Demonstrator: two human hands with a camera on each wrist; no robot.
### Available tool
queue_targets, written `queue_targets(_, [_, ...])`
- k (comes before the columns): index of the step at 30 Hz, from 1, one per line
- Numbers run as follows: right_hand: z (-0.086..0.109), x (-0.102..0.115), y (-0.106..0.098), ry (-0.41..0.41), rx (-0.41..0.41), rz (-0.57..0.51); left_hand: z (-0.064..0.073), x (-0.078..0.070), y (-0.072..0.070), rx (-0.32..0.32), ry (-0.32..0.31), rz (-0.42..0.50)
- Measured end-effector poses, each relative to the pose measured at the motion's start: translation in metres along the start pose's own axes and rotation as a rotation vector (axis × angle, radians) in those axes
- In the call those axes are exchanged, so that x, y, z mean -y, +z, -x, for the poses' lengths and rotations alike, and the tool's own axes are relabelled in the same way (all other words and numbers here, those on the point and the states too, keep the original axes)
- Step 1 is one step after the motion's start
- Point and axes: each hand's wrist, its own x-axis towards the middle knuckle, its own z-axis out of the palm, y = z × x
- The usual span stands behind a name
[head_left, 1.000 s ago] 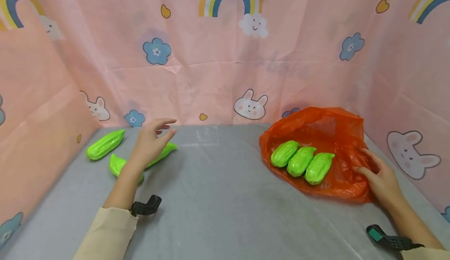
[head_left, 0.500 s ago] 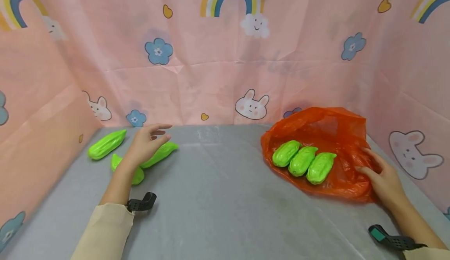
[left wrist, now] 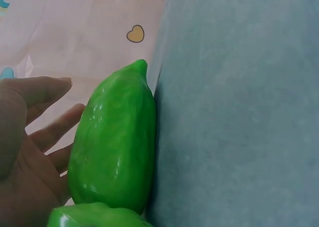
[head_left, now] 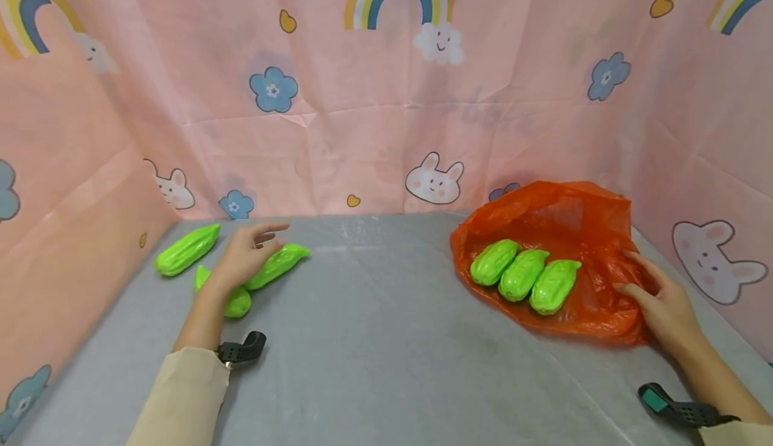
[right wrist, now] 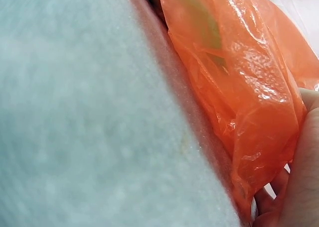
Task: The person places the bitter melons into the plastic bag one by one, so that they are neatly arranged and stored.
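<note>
Over a green bitter melon (head_left: 280, 267) at the left hovers my left hand (head_left: 243, 256), its fingers extended and loosely bent. In the left wrist view the palm and fingers stand beside this melon (left wrist: 114, 142), holding nothing. Another melon (head_left: 238, 304) lies nearer, partly hidden beneath my wrist. At the right, my right hand (head_left: 667, 306) grips the side of a red-orange plastic bag (head_left: 610, 305), its thumb on the near side. The right wrist view shows the thin plastic (right wrist: 264, 112) between thumb and fingers. Three melons (head_left: 522, 275) lie side by side in the bag's wide mouth.
A further green melon (head_left: 187, 250) lies at the far left, close to the pink cloth wall (head_left: 109, 231). Grey cloth (head_left: 380, 339) covers the table between the hands. More patterned pink cloth (head_left: 362, 131) hangs behind and at the right.
My left hand has come down and slightly left, nearer the melons. My right hand stays on the bag. The whole view has shifted a little.
</note>
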Motion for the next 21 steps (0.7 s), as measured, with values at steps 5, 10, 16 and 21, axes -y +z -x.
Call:
queue_targets(5, [-0.001, -0.001, 0.001, -0.012, 0.0, -0.017, 0.002, 0.006, 0.0, 0.028, -0.044, 0.019])
queue_targets(10, [-0.001, 0.001, -0.003, -0.004, 0.007, -0.014, -0.001, 0.009, 0.005, 0.059, -0.053, 0.026])
queue_targets(16, [0.001, 0.003, -0.002, 0.014, 0.0, -0.008, -0.003, 0.013, 0.007, 0.076, -0.044, 0.0])
queue_targets(21, [0.001, 0.003, -0.001, 0.013, 0.001, -0.009, -0.002, 0.013, 0.006, 0.082, -0.011, -0.025])
